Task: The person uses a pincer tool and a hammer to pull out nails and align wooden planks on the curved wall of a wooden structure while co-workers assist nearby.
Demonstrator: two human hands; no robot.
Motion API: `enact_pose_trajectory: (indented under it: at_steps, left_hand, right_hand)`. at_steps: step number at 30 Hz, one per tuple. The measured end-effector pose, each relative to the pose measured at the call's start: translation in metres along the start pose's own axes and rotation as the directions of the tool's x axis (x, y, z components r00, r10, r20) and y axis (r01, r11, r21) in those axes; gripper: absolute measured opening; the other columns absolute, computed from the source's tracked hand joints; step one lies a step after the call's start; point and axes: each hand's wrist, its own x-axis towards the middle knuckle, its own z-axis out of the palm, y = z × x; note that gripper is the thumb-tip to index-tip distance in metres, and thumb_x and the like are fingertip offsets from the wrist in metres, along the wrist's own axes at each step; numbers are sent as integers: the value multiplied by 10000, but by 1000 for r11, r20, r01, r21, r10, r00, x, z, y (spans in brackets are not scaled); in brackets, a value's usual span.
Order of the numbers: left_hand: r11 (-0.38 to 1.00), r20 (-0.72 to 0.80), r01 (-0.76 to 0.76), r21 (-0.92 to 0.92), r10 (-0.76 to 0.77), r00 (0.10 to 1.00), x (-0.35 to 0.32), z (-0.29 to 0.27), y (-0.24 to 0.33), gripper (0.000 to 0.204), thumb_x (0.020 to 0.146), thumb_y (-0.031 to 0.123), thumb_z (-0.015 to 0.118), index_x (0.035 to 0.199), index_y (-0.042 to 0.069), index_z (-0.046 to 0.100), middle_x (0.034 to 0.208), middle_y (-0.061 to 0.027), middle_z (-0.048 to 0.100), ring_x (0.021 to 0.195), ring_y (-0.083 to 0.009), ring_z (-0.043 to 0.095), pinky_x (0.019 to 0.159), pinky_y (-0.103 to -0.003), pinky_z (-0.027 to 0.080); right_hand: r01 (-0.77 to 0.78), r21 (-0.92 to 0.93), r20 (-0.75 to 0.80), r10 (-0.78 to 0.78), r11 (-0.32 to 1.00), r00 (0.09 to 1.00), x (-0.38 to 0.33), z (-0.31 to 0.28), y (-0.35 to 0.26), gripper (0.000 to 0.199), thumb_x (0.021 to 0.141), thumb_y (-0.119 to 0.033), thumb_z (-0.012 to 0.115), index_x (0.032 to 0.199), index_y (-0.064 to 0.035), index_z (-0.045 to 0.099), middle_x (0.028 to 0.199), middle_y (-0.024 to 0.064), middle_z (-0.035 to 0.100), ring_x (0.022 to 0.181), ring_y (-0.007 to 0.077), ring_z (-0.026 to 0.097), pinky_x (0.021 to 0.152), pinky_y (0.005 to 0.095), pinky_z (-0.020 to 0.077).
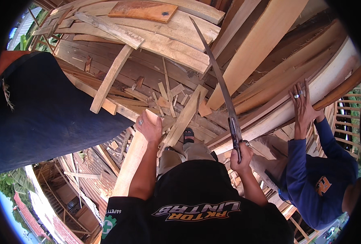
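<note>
Right hand [241,156], just right of centre in the lower half of the frame, is wrapped round the handle end of a long dark blade [222,83]. Fingers are folded in, so that's a properly closed grip. The blade runs up from the fist, leans a bit left and tapers to a narrow tip near the top middle. It's pretty much edge-on to the camera, so I can't tell if it's a saw or some other cutter.

Left hand [150,126], a little left of centre, sits at the upper end of a thick pale plank [131,162]. Fingers are partly bent over the end, but I can't tell if it's really squeezing or just resting there. The plank slopes down to the lower left, partly behind the forearm. The two hands are well apart.

Between them there's a loose board [186,116] lying at a slant, with a bunch of offcuts [168,95] scattered around its upper end, plus a sandalled foot [188,135] just below it. Upper left is a spread of long planks [164,38] with a reddish-brown board [144,11] lying on top. Big dark blue fabric [54,114] fills the left side. Over on the right, a co-worker's hand [303,106] lies against a curved pale beam [337,77], fingers spread, blue sleeve [297,162] below it.
</note>
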Motion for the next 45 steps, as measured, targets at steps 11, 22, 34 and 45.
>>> enact_pose_trajectory:
  at_steps: [11,22,34,45]
  left_hand:
    - [976,234,-180,118,149,961,-3,-30,1,1041,704,420,815,1486,11,262,1440,-215,369,1392,-434,237,1150,-596,121]
    - [947,351,-316,60,277,895,-41,-125,64,983,656,427,835,1443,12,417,1386,-313,429,1048,-447,597,947,-484,463]
    - [776,339,-386,-500,585,737,-84,-222,100,869,672,360,846,1353,-67,517,1196,-284,613,1118,-379,617,992,-415,463]
    - [366,284,-124,-922,859,426,-158,-319,73,607,782,296,769,1248,-37,570,1091,-143,658,1004,-195,638,869,-344,509]
  right_hand:
    - [-10,-384,-97,-29,923,995,263,150,33,288,893,-311,584,829,-31,565,716,190,677,635,362,680,578,478,543]
    - [79,-507,229,46,858,972,301,189,27,422,880,-335,618,1139,-16,523,1107,171,549,951,309,659,903,483,447]
    - [-126,591,250,-33,797,968,97,84,-118,293,953,-253,600,1104,-4,630,1077,124,639,1066,282,626,962,405,472]
    - [424,454,-338,-289,783,896,-104,25,-245,276,982,-81,513,1214,-8,644,1205,150,651,1231,327,548,1039,422,428]
